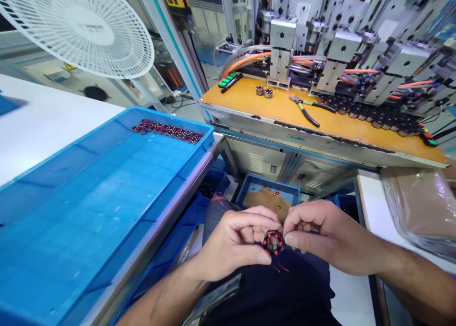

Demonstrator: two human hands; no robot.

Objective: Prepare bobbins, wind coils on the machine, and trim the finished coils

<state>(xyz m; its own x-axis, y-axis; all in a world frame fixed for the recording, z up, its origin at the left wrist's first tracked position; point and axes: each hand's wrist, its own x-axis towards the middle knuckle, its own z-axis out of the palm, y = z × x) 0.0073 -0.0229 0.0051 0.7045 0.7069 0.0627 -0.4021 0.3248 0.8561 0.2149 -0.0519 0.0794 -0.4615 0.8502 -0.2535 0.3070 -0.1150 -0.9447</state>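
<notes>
A small ring-shaped motor stator [272,243], black with red wire windings, sits above my lap. My left hand [239,243] grips it from the left, thumb below and fingers above. Two thin red wire ends hang down from its lower edge. Close by its right side is my right hand [317,235], thumb and index finger pinched together. Whatever is between those fingertips, perhaps a wire, is too small to make out. Behind the hands, a blue bin [292,192] on the floor holds brown cardboard and a few small rings.
At left, a long blue tray [107,183] has rows of stators [167,130] at its far end. An orange bench [245,100] carries pliers [308,111], two stators [264,92], a black marker and machine heads [283,45]. A white fan [89,29] stands far left; plastic-wrapped cardboard [423,207] lies right.
</notes>
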